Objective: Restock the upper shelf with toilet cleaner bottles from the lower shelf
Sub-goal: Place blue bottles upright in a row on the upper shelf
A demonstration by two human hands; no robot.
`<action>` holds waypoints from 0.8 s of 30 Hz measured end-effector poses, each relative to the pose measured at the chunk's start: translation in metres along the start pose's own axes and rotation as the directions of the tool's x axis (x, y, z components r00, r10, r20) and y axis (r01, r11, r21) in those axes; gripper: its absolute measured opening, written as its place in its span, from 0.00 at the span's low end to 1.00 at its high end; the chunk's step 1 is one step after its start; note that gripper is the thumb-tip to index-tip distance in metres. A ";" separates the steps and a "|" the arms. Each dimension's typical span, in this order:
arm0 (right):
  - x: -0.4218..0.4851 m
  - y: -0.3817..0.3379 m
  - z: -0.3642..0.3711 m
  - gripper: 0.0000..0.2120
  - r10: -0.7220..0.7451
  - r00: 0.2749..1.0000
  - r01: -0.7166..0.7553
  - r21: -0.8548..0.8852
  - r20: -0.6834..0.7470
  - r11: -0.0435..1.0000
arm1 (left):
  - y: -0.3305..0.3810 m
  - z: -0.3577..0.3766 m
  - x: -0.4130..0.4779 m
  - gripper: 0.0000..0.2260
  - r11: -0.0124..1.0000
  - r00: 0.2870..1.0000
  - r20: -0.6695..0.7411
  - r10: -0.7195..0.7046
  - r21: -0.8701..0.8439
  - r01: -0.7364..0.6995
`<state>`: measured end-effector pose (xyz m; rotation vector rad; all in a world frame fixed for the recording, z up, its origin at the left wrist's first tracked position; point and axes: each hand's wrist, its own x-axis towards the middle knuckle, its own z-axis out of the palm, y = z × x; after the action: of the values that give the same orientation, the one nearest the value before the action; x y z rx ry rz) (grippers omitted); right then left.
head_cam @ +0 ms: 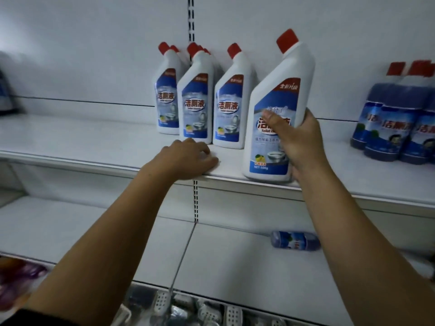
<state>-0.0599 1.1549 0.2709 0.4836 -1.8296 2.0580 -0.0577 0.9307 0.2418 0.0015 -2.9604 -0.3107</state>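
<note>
My right hand [297,142] grips a white toilet cleaner bottle [280,95] with a red cap and blue label. The bottle stands tilted at the front edge of the upper shelf [94,147]. Several matching bottles [196,100] stand upright in rows further back on that shelf, to the left of the held one. My left hand [190,158] rests palm down on the shelf's front edge, just in front of those bottles, holding nothing. The lower shelf [235,267] shows no white bottles.
Dark blue bottles with red caps [395,118] stand at the right of the upper shelf. One blue bottle [295,240] lies on its side on the lower shelf. Small packaged goods [200,309] fill the bottom edge; purple items [16,278] sit at lower left.
</note>
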 end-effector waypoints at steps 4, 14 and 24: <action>-0.004 0.003 0.047 0.16 0.004 1.000 -0.004 0.003 -0.001 1.000 | -0.044 -0.012 -0.003 0.28 0.997 1.000 -0.009 -0.010 0.072 0.011; 0.008 0.008 0.122 0.25 0.052 0.993 -0.056 0.031 0.104 0.998 | -0.112 -0.023 0.001 0.23 0.997 1.000 0.007 -0.008 -0.075 0.009; 0.022 0.021 0.182 0.23 0.063 0.985 -0.069 0.033 0.158 0.997 | -0.170 -0.034 0.012 0.23 0.998 0.998 0.027 -0.053 -0.042 0.055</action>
<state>-0.0847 0.9727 0.2832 0.6198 -1.9210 2.1579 -0.0672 0.7568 0.2413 0.0727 -2.9828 -0.3843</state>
